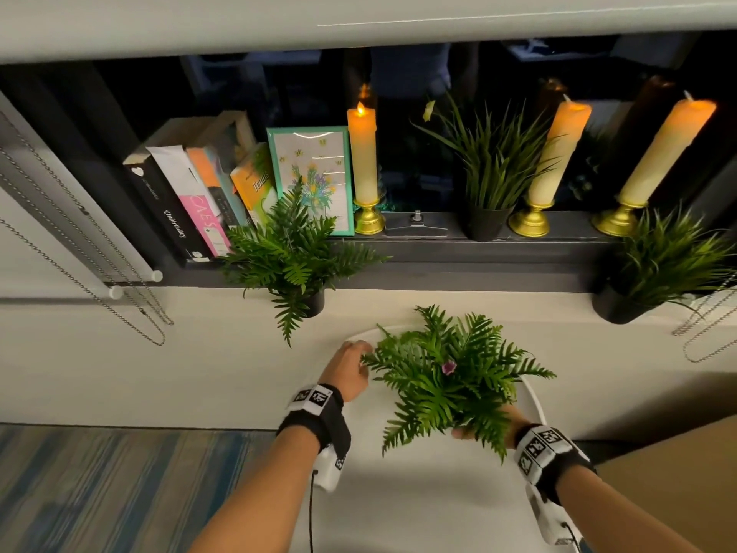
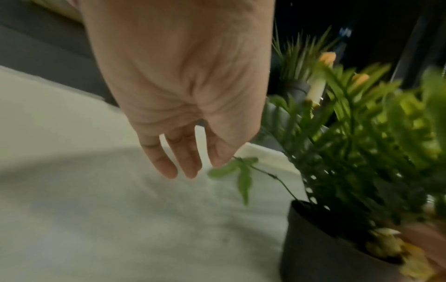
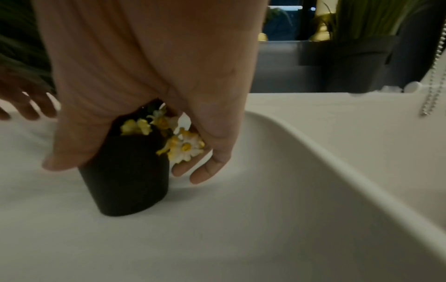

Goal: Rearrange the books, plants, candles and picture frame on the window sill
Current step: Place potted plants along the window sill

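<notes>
A fern with small flowers (image 1: 450, 377) in a black pot (image 3: 128, 190) stands on a white tray (image 1: 534, 397). My right hand (image 1: 490, 427) grips the pot from above, thumb on one side and fingers on the other (image 3: 130, 169). My left hand (image 1: 349, 363) hovers open to the left of the fern, its thumb brushing a leaf tip (image 2: 193, 167). On the dark sill stand books (image 1: 191, 201), a picture frame (image 1: 315, 181), a lit candle (image 1: 363, 153), a grass plant (image 1: 490, 169) and two more candles (image 1: 556, 153) (image 1: 662, 153).
A second fern (image 1: 291, 249) and another grass plant (image 1: 658, 265) sit on the white ledge in front of the sill. Blind chains hang at the left (image 1: 79, 249) and right (image 1: 710, 325). A window handle (image 1: 416, 225) lies mid-sill. A brown surface (image 1: 678, 472) borders the tray.
</notes>
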Motion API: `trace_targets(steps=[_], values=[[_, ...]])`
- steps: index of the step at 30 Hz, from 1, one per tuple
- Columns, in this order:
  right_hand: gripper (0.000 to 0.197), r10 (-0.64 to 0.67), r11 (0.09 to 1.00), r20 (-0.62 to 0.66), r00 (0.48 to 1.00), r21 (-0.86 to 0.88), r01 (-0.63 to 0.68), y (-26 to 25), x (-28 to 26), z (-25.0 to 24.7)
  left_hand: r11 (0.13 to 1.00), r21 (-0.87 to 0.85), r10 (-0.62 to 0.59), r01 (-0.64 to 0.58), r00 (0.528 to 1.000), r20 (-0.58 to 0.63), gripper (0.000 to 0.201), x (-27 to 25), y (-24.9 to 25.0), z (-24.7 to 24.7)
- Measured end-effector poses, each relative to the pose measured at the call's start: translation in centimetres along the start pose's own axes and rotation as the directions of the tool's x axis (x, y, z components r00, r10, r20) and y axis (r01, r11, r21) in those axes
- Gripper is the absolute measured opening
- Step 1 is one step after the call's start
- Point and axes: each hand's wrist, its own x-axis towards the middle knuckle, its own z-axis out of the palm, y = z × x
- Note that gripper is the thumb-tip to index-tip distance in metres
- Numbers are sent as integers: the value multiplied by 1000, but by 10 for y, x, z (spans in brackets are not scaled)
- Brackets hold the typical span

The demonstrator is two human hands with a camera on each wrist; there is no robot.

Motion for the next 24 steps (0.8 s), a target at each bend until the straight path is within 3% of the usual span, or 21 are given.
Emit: trace_targets(steps=[1,3,4,6,7,10,12,13,14,15,17,19,21,24], values=[[112,-10,999,-20,1000,50,11,10,6,-4,1000,-5,5,-5,999,48,43,2,7,6],[100,-3,991,0,1000,131,3,17,13,-7,993,-116,0,14,993,118,46,6,19,15],[85,-24,987,-35,999,155,29,12,5,0,991,-125,-21,42,986,166,49,7,25,20],[31,-14,965,-147,989,259,52,7,0,4,981,-128,-110,143,966,233,62,11,32,33],[18,-3,957,-199,980,284,60,5,-3,4,973,-160,-124,167,961,247,67,14,29,39],[29,78,915,-252,965,403,31,8,0,-5,948,-271,-109,170,968,228,69,17,33,41],[29,124,903,-304,945,428,19,9,4,-7,959,-238,-92,152,965,247,52,15,41,34],[29,159,911,-337,928,412,-6,9,4,-6,951,-290,-16,105,956,292,37,15,44,32],[30,173,904,-326,929,427,-18,7,4,-4,917,-398,77,33,963,259,28,10,50,28],[31,174,878,-286,942,478,-18,1,-2,0,861,-505,147,-55,979,144,24,13,53,26],[36,174,875,-305,936,484,-5,-10,-16,9,836,-548,76,-18,993,85,21,18,55,24],[41,150,893,-293,944,451,-2,-16,-21,12,761,-646,49,55,989,143,35,20,57,22],[39,144,931,-226,963,362,-55,-7,-9,11,798,-603,92,3,988,126,34,19,57,14],[31,122,948,-295,948,316,-23,10,14,0,852,-516,110,-92,994,5,33,19,53,6]])
